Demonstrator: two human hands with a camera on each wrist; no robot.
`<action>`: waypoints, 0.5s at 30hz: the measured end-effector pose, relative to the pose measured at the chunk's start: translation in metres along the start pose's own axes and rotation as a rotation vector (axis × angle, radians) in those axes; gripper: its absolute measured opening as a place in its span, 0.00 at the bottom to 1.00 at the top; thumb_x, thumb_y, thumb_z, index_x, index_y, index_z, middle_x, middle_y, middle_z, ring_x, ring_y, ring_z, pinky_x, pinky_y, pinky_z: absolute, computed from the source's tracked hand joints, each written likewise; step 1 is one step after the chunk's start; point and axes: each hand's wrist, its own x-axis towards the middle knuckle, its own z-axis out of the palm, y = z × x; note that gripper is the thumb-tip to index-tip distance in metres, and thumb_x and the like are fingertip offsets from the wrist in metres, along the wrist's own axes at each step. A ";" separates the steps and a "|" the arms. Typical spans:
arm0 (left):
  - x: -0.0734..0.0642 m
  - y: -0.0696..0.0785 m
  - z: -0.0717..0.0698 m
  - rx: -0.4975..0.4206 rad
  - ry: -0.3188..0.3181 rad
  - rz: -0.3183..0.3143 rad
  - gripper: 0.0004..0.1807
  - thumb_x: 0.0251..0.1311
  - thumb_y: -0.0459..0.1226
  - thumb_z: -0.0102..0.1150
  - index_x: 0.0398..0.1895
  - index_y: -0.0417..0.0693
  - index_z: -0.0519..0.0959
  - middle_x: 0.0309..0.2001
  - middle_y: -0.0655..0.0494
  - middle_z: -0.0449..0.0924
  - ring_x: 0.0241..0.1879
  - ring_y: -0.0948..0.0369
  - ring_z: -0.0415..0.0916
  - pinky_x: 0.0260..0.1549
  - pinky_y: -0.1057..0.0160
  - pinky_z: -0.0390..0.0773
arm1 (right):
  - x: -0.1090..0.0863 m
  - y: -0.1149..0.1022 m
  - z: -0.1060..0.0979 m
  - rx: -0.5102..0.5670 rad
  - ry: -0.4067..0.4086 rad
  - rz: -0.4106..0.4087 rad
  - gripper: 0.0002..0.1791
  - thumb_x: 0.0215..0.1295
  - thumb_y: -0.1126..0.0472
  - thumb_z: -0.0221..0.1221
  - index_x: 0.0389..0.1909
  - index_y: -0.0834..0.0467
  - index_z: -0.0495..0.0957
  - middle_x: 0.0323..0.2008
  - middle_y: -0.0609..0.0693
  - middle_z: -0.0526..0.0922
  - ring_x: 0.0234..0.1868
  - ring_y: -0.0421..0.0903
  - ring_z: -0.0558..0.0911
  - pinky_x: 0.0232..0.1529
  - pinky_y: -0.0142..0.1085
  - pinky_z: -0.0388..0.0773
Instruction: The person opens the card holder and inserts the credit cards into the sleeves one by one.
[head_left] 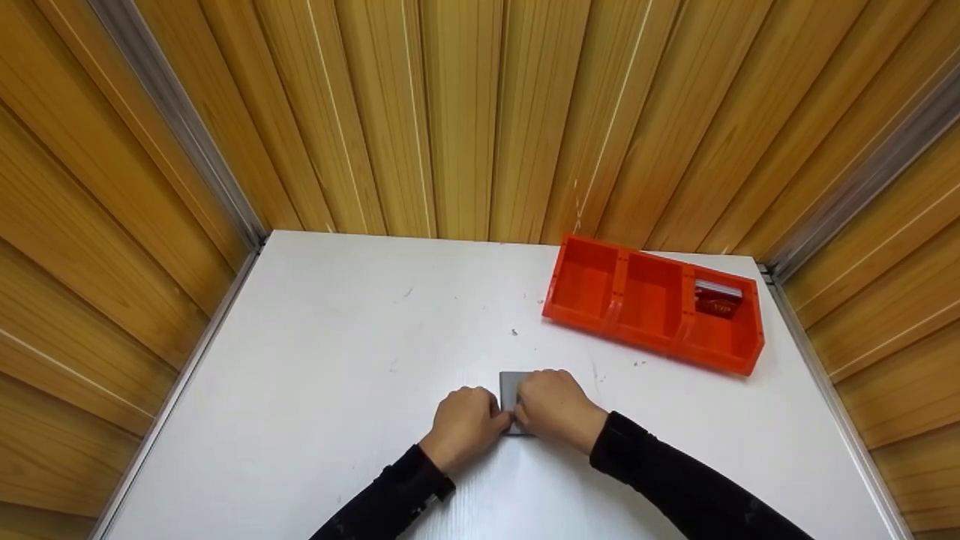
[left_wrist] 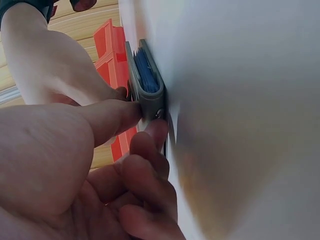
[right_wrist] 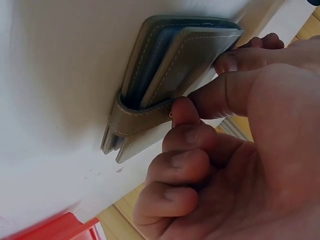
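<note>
A grey stitched card wallet (head_left: 509,390) lies on the white table between both hands. Blue inner sleeves (left_wrist: 144,71) show between its covers in the left wrist view. A short strap (right_wrist: 140,119) wraps round the wallet, with a small metal snap near its end. My right hand (head_left: 559,409) pinches the strap's end between thumb and index finger, the other fingers curled below. On the near left side, my left hand (head_left: 465,424) grips the wallet's edge with thumb and fingertips, close by the snap.
A red three-compartment tray (head_left: 649,341) stands at the back right of the table (head_left: 337,337). Its right compartment holds a small stack of cards or packets (head_left: 718,292). Wood-patterned panels (head_left: 457,112) wall in the back and both sides.
</note>
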 end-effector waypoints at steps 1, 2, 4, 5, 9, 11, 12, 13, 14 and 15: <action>0.000 0.000 0.000 0.000 0.000 -0.001 0.21 0.62 0.44 0.73 0.11 0.56 0.79 0.15 0.68 0.68 0.19 0.66 0.62 0.20 0.65 0.62 | 0.000 0.000 0.000 -0.003 0.000 -0.001 0.15 0.60 0.59 0.67 0.17 0.56 0.76 0.19 0.53 0.80 0.22 0.53 0.78 0.29 0.52 0.80; 0.000 0.000 0.000 0.000 -0.001 -0.001 0.21 0.62 0.44 0.73 0.12 0.56 0.80 0.15 0.68 0.68 0.19 0.66 0.63 0.20 0.65 0.62 | 0.000 0.000 0.000 -0.008 0.001 -0.001 0.15 0.59 0.59 0.68 0.17 0.56 0.76 0.19 0.54 0.80 0.22 0.53 0.78 0.29 0.52 0.80; 0.000 0.000 0.000 -0.001 -0.004 -0.003 0.21 0.62 0.45 0.73 0.12 0.55 0.80 0.16 0.68 0.69 0.19 0.66 0.63 0.20 0.64 0.63 | 0.000 0.001 -0.001 -0.018 -0.001 0.004 0.15 0.59 0.59 0.68 0.16 0.57 0.77 0.19 0.54 0.80 0.21 0.54 0.78 0.28 0.52 0.80; 0.000 0.000 0.000 0.000 -0.006 -0.004 0.21 0.62 0.45 0.73 0.12 0.55 0.80 0.16 0.68 0.69 0.19 0.66 0.63 0.20 0.65 0.63 | 0.000 0.001 -0.001 -0.023 -0.002 0.006 0.15 0.59 0.59 0.68 0.16 0.57 0.77 0.19 0.54 0.80 0.21 0.54 0.78 0.28 0.52 0.80; 0.001 -0.001 0.001 -0.001 0.001 0.001 0.22 0.63 0.46 0.73 0.11 0.55 0.80 0.15 0.68 0.68 0.18 0.66 0.63 0.19 0.65 0.62 | -0.001 0.001 0.000 -0.036 0.000 0.010 0.15 0.58 0.58 0.68 0.16 0.56 0.76 0.19 0.54 0.81 0.22 0.54 0.80 0.29 0.52 0.81; 0.001 -0.001 0.001 0.000 0.007 0.004 0.23 0.63 0.46 0.73 0.11 0.54 0.80 0.14 0.68 0.67 0.18 0.67 0.62 0.19 0.65 0.62 | 0.000 0.001 0.000 -0.038 0.001 0.010 0.16 0.58 0.58 0.68 0.16 0.56 0.76 0.19 0.54 0.81 0.23 0.54 0.81 0.30 0.52 0.82; 0.001 -0.002 0.001 -0.001 0.009 0.005 0.23 0.63 0.47 0.73 0.11 0.54 0.79 0.14 0.69 0.67 0.17 0.67 0.62 0.19 0.65 0.62 | 0.000 0.001 0.000 -0.038 0.002 0.009 0.16 0.58 0.58 0.68 0.16 0.56 0.77 0.19 0.54 0.81 0.23 0.54 0.81 0.31 0.52 0.82; 0.001 -0.002 0.001 0.002 0.011 0.005 0.23 0.63 0.47 0.73 0.11 0.55 0.79 0.14 0.69 0.67 0.18 0.67 0.62 0.19 0.65 0.62 | 0.000 0.001 0.000 -0.039 0.001 0.008 0.16 0.59 0.57 0.68 0.16 0.56 0.77 0.19 0.54 0.81 0.23 0.54 0.81 0.31 0.52 0.82; 0.001 -0.002 0.001 0.002 0.014 0.005 0.23 0.63 0.47 0.73 0.11 0.55 0.79 0.14 0.69 0.67 0.18 0.67 0.62 0.19 0.65 0.62 | 0.000 0.001 0.000 -0.038 0.002 0.007 0.16 0.59 0.57 0.68 0.16 0.56 0.77 0.18 0.54 0.81 0.23 0.54 0.81 0.30 0.52 0.82; 0.001 -0.002 0.001 0.004 0.016 0.005 0.23 0.62 0.47 0.73 0.11 0.55 0.78 0.14 0.69 0.67 0.18 0.67 0.63 0.19 0.65 0.62 | 0.000 0.000 -0.001 -0.037 0.001 0.005 0.16 0.59 0.57 0.68 0.16 0.56 0.77 0.18 0.54 0.81 0.23 0.54 0.81 0.30 0.52 0.82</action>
